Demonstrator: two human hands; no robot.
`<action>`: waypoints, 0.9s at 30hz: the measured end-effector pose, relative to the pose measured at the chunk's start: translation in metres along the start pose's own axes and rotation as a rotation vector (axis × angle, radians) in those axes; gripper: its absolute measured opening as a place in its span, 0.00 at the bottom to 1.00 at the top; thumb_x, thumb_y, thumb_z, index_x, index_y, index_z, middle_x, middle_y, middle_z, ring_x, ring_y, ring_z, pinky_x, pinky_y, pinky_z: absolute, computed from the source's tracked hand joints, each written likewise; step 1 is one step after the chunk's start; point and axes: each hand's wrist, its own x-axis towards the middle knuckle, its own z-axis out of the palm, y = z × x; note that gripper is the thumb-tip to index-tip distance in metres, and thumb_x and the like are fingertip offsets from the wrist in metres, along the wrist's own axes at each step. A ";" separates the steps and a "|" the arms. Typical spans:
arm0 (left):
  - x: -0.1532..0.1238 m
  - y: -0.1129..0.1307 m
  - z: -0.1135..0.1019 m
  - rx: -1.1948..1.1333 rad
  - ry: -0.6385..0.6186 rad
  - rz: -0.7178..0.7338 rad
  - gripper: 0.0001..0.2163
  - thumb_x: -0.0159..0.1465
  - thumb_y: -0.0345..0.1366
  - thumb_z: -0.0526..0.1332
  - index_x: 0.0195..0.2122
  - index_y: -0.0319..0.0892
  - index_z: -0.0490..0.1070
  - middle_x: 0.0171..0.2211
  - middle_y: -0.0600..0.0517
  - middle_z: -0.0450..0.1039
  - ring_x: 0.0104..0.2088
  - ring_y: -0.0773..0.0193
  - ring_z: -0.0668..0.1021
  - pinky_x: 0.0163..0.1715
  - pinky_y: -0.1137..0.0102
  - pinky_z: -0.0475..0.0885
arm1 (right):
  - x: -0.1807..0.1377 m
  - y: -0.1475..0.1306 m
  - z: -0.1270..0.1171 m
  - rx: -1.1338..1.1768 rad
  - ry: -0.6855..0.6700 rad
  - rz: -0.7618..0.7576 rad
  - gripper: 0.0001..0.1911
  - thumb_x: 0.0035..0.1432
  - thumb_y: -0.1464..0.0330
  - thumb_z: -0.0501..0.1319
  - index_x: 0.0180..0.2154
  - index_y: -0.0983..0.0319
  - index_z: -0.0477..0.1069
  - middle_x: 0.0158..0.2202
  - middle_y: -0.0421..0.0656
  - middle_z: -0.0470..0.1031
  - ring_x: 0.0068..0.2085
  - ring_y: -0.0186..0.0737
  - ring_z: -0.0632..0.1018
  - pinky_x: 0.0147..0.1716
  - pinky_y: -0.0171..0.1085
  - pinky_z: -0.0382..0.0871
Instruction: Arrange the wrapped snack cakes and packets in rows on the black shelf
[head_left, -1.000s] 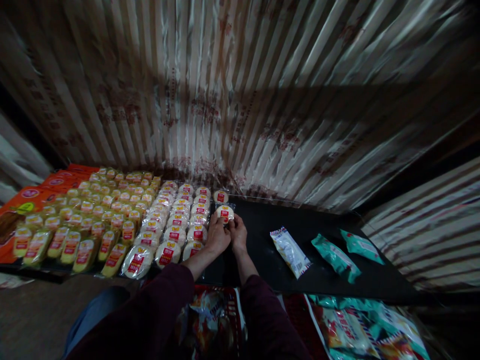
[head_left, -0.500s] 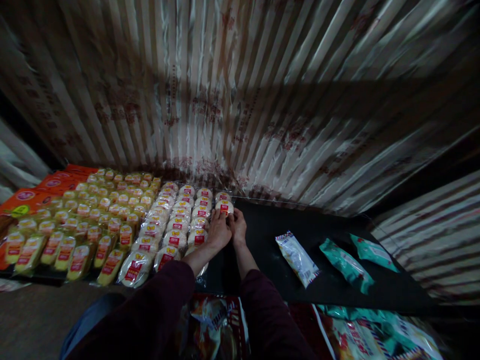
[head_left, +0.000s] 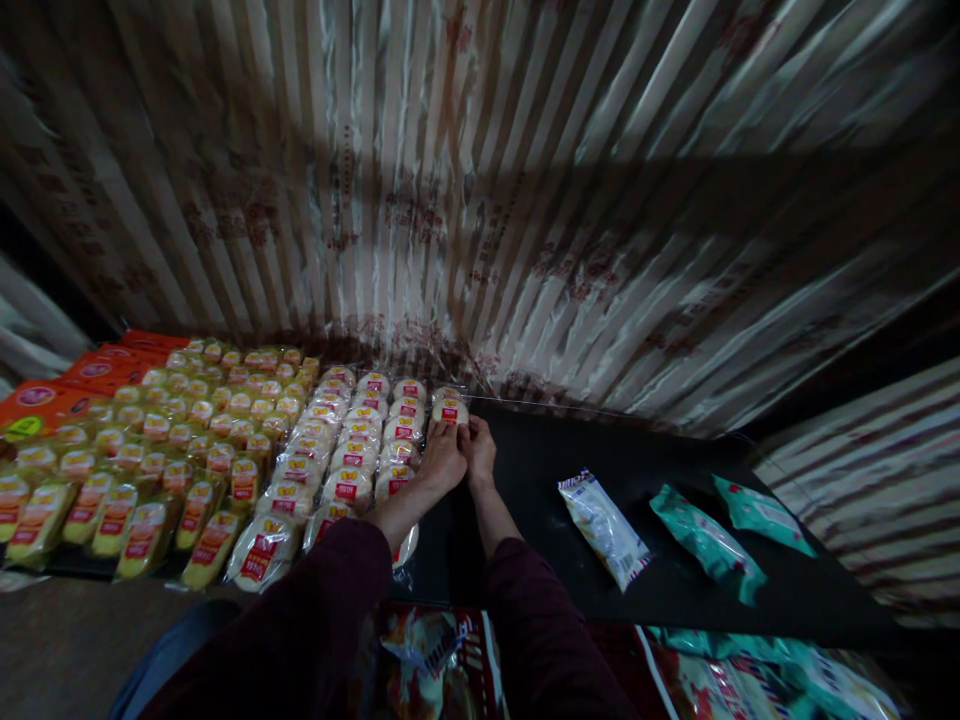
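Here, a round wrapped cake (head_left: pixel 450 411) was held between the left hand (head_left: pixel 442 459) and the right hand (head_left: pixel 480 452), fingers closed narrowly on its near edge. It sat at the far end of a new column, just right of the cake rows (head_left: pixel 352 450) on the black shelf (head_left: pixel 675 585). For a good placement, its edge was best kept touching the neighbouring column, label up. A white packet (head_left: pixel 604 527) lay well apart, right of the rows.
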 end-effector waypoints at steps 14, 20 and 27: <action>0.001 0.003 0.002 0.098 -0.075 -0.036 0.21 0.63 0.29 0.46 0.55 0.34 0.64 0.58 0.40 0.64 0.63 0.53 0.58 0.63 0.57 0.52 | 0.014 -0.004 0.004 -0.329 -0.003 -0.144 0.26 0.55 0.63 0.52 0.52 0.70 0.66 0.52 0.56 0.71 0.53 0.49 0.70 0.55 0.46 0.60; 0.004 0.002 0.003 0.141 -0.143 -0.064 0.25 0.60 0.29 0.49 0.61 0.32 0.57 0.63 0.39 0.55 0.66 0.53 0.50 0.64 0.59 0.50 | 0.027 -0.012 0.006 -0.315 -0.128 -0.058 0.27 0.59 0.62 0.49 0.57 0.68 0.62 0.55 0.53 0.69 0.56 0.47 0.70 0.57 0.44 0.60; 0.006 0.000 0.006 0.158 -0.130 -0.054 0.25 0.59 0.28 0.50 0.59 0.28 0.58 0.63 0.36 0.53 0.66 0.52 0.51 0.64 0.61 0.49 | 0.035 -0.007 0.007 -0.275 -0.151 -0.086 0.26 0.57 0.64 0.52 0.56 0.64 0.62 0.53 0.49 0.71 0.55 0.45 0.70 0.57 0.45 0.60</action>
